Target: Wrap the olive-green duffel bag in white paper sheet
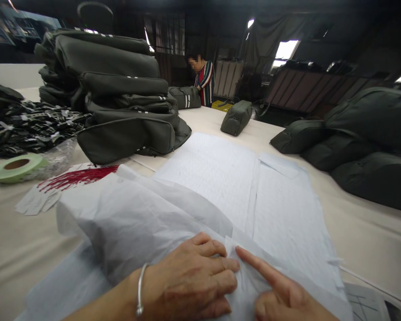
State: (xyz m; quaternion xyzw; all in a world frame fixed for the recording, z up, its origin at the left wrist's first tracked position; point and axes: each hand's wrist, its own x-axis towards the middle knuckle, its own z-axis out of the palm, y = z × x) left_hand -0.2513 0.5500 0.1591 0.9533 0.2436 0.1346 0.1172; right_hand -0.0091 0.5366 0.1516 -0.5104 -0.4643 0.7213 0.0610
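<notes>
Paper (130,218) lay on the tabletop (347,209) in front of the stack (123,89). The left hand (194,278) rested on it, fingers bent; the right hand (284,294) set an extended forefinger there; I couldn't tell whether either gripped. Light, flat pressure seemed safest against tearing.

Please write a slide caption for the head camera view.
Left hand and right hand on thin white sheets, with stacked dark bags behind.
</notes>
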